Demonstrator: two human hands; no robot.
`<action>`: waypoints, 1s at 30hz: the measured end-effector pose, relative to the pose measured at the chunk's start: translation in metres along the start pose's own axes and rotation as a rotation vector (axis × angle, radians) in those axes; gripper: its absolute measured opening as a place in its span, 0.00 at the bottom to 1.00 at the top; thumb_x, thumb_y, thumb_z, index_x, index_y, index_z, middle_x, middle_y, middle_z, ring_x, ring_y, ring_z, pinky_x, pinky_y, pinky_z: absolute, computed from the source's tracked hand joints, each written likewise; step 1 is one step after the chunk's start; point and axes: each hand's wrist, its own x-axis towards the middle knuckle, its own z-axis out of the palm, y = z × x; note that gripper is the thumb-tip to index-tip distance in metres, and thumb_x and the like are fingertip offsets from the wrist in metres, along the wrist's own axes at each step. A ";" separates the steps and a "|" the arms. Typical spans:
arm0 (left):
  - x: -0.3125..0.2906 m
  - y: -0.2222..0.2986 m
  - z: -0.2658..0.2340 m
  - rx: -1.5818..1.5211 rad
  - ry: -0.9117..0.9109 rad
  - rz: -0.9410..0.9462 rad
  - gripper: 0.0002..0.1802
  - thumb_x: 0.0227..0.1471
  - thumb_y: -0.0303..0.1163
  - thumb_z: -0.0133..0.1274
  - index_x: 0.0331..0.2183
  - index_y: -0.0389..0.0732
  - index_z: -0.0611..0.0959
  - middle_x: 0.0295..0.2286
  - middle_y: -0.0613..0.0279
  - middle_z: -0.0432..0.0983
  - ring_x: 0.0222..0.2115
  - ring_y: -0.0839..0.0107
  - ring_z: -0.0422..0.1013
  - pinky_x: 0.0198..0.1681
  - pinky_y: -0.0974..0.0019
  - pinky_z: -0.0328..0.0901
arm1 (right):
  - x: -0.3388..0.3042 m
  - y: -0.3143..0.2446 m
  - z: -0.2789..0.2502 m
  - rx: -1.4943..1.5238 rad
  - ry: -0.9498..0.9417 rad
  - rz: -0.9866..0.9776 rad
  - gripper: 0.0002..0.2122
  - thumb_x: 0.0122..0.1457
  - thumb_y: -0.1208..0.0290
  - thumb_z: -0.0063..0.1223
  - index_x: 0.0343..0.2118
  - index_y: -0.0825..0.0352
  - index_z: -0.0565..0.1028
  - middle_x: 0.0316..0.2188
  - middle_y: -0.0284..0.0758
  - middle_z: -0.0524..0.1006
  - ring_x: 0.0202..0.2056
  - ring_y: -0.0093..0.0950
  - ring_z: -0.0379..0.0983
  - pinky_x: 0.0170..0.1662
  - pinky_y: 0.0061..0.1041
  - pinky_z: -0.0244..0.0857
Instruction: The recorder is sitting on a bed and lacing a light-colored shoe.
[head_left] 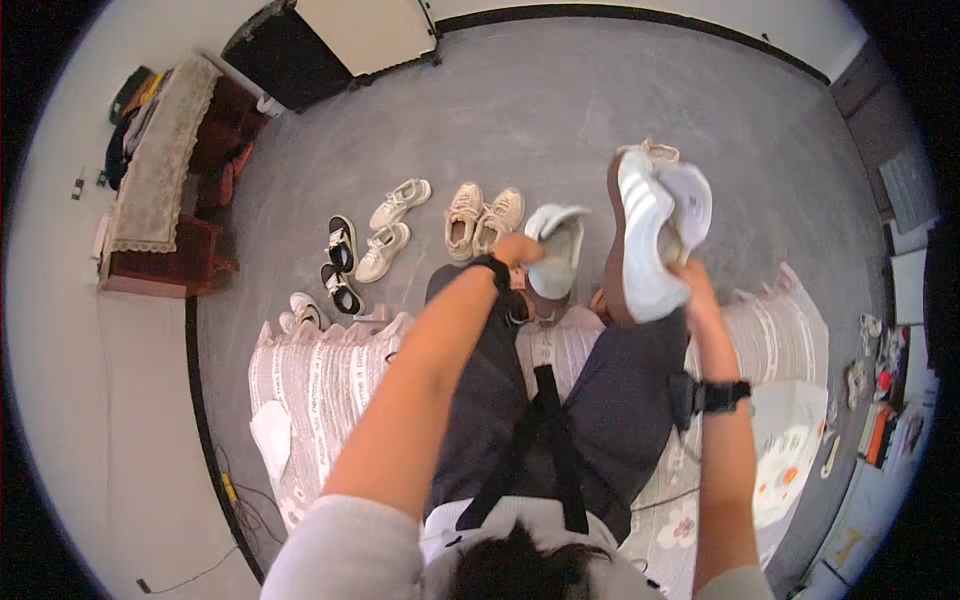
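Note:
My left hand is closed on the edge of a pale blue shoe, its opening facing up, in front of my left knee. To the right, my right hand grips a pale blue sneaker near its heel. This sneaker has white side stripes and a brown sole, and it is tilted with its toe end away from me. Part of a beige shoe shows behind its far end. Just left of my left hand stands a pair of beige sneakers on the floor.
Farther left on the grey floor are cream sneakers, black-and-white shoes and white shoes. I sit on a seat with a patterned cover. A cloth-topped wooden cabinet stands left; several items line the right wall.

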 end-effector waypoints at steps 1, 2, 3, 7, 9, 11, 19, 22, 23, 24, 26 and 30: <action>0.025 -0.016 0.021 -0.102 -0.010 -0.074 0.18 0.41 0.37 0.41 0.29 0.34 0.77 0.28 0.53 0.73 0.28 0.64 0.70 0.31 0.66 0.63 | -0.003 0.010 0.015 -0.034 0.044 0.003 0.11 0.45 0.70 0.41 0.24 0.73 0.72 0.19 0.34 0.71 0.22 0.22 0.65 0.27 0.21 0.59; 0.053 -0.031 0.049 -0.210 -0.031 -0.153 0.16 0.40 0.35 0.41 0.29 0.35 0.77 0.29 0.54 0.73 0.30 0.64 0.70 0.32 0.66 0.62 | -0.009 0.018 0.026 -0.075 0.084 0.014 0.10 0.44 0.70 0.41 0.23 0.73 0.72 0.18 0.34 0.71 0.21 0.22 0.65 0.26 0.22 0.58; 0.076 -0.028 0.066 -0.106 -0.102 -0.175 0.15 0.39 0.33 0.42 0.28 0.35 0.77 0.29 0.53 0.73 0.30 0.63 0.70 0.32 0.65 0.63 | -0.007 0.035 0.021 -0.125 0.088 0.037 0.10 0.44 0.71 0.41 0.23 0.74 0.71 0.17 0.33 0.70 0.20 0.22 0.64 0.25 0.22 0.58; 0.146 -0.093 0.120 -0.054 0.017 -0.090 0.27 0.40 0.47 0.36 0.29 0.32 0.76 0.33 0.45 0.69 0.34 0.54 0.67 0.39 0.60 0.58 | -0.008 0.053 0.036 -0.174 0.006 0.188 0.10 0.43 0.72 0.41 0.24 0.74 0.70 0.14 0.34 0.68 0.18 0.23 0.62 0.23 0.23 0.57; 0.146 -0.049 0.129 -0.118 -0.033 -0.081 0.33 0.40 0.55 0.38 0.25 0.30 0.77 0.28 0.45 0.72 0.29 0.54 0.69 0.33 0.60 0.61 | -0.015 0.054 0.014 -0.218 0.051 0.289 0.10 0.43 0.73 0.41 0.27 0.74 0.69 0.16 0.39 0.70 0.20 0.26 0.66 0.25 0.25 0.59; 0.149 -0.036 0.132 -0.179 0.014 0.000 0.29 0.42 0.50 0.38 0.25 0.29 0.76 0.27 0.44 0.71 0.28 0.53 0.69 0.31 0.57 0.61 | -0.014 0.054 0.011 -0.322 0.078 0.273 0.09 0.44 0.72 0.42 0.23 0.74 0.69 0.15 0.36 0.69 0.19 0.24 0.65 0.24 0.24 0.58; 0.110 -0.045 0.056 -0.049 -0.188 0.079 0.21 0.44 0.42 0.42 0.33 0.34 0.75 0.35 0.46 0.69 0.36 0.53 0.66 0.39 0.60 0.60 | 0.003 0.039 0.052 -0.551 -0.072 0.083 0.13 0.45 0.73 0.39 0.33 0.72 0.68 0.28 0.52 0.70 0.33 0.46 0.67 0.35 0.33 0.61; 0.065 -0.070 0.011 -0.161 0.159 0.386 0.12 0.43 0.34 0.44 0.31 0.40 0.76 0.26 0.56 0.73 0.28 0.66 0.69 0.30 0.66 0.62 | -0.009 0.050 0.081 -0.479 -0.067 0.011 0.13 0.44 0.73 0.38 0.33 0.72 0.67 0.27 0.52 0.69 0.33 0.47 0.66 0.35 0.35 0.60; 0.028 -0.053 -0.010 -0.624 0.123 0.229 0.11 0.43 0.33 0.44 0.31 0.41 0.76 0.23 0.58 0.72 0.26 0.68 0.69 0.27 0.66 0.62 | -0.013 0.060 0.082 -0.535 -0.071 0.033 0.13 0.44 0.72 0.39 0.32 0.74 0.67 0.26 0.53 0.69 0.32 0.47 0.66 0.35 0.37 0.60; -0.008 -0.057 -0.030 -0.663 0.219 0.242 0.11 0.44 0.35 0.43 0.30 0.43 0.76 0.23 0.63 0.70 0.22 0.75 0.64 0.22 0.71 0.58 | -0.020 0.073 0.091 -0.521 -0.065 0.008 0.13 0.44 0.72 0.39 0.32 0.74 0.67 0.26 0.53 0.69 0.32 0.47 0.66 0.35 0.37 0.60; -0.083 -0.060 -0.063 -0.788 0.349 0.181 0.10 0.45 0.37 0.42 0.29 0.46 0.76 0.23 0.69 0.68 0.19 0.81 0.60 0.17 0.76 0.55 | -0.029 0.108 0.105 -0.656 -0.069 0.007 0.12 0.44 0.73 0.40 0.31 0.74 0.67 0.24 0.53 0.70 0.31 0.47 0.67 0.35 0.38 0.60; -0.208 -0.099 -0.074 -0.911 0.706 0.103 0.08 0.46 0.37 0.42 0.25 0.48 0.75 0.20 0.73 0.62 0.15 0.86 0.55 0.13 0.82 0.47 | -0.055 0.130 0.138 -0.652 -0.060 -0.159 0.11 0.45 0.71 0.40 0.30 0.72 0.67 0.24 0.52 0.70 0.30 0.48 0.66 0.34 0.39 0.60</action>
